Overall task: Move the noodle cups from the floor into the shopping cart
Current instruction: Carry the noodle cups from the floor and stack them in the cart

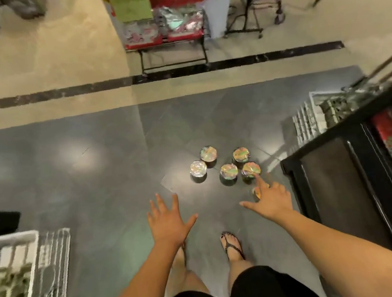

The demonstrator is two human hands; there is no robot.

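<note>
We look down on five noodle cups (228, 170) standing upright in a loose cluster on the grey floor (93, 160), foil lids up, just ahead of our sandalled feet. Our left hand (168, 221) hovers near them, its grip spread wide and holding nothing. Our right hand (271, 199) is splayed as well, grip empty. Its forefinger overlaps the nearest cup, though we cannot tell whether it touches. A black stand (328, 182) of red packets is on our right and a white basket (20, 266) on our left.
</note>
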